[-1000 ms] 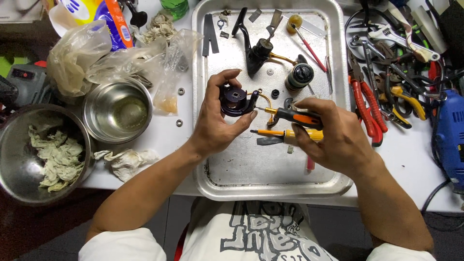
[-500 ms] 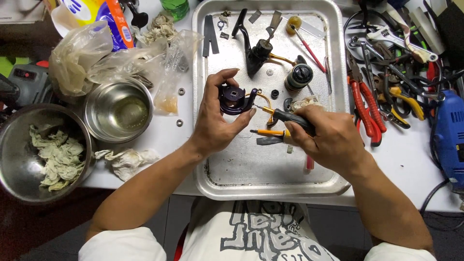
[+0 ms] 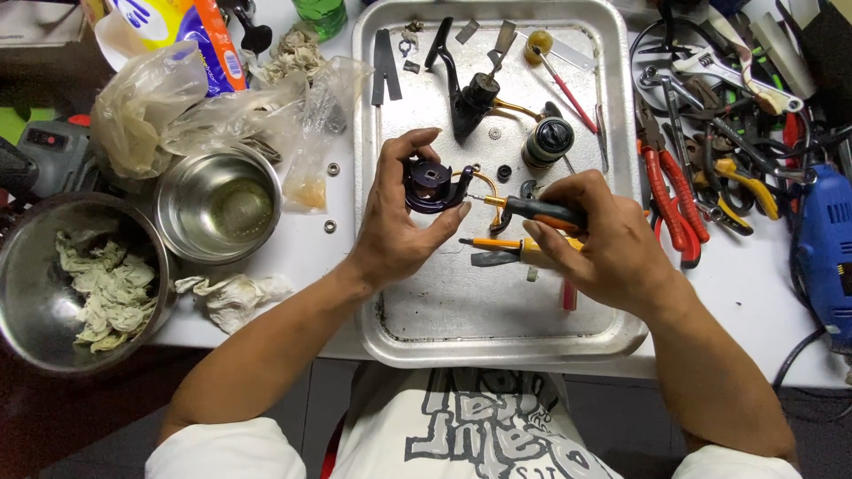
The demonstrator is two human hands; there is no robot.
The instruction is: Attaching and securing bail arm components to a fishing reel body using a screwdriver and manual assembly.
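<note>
Over the near half of the dented metal tray (image 3: 497,328), the right hand (image 3: 603,239) has its grip closed on a black-and-orange screwdriver (image 3: 532,210), whose handle end is hidden in the palm. The left hand (image 3: 399,222) clasps a dark round reel part (image 3: 433,184), half covered by fingers. At left, a steel bowl (image 3: 35,346) holds crumpled rags (image 3: 102,288).

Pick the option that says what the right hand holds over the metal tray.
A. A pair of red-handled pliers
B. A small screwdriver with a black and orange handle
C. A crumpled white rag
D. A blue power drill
B: the right hand grips a small screwdriver with a black and orange handle, its tip aimed at the dark round mechanical part held in the left hand above the metal tray.
</note>
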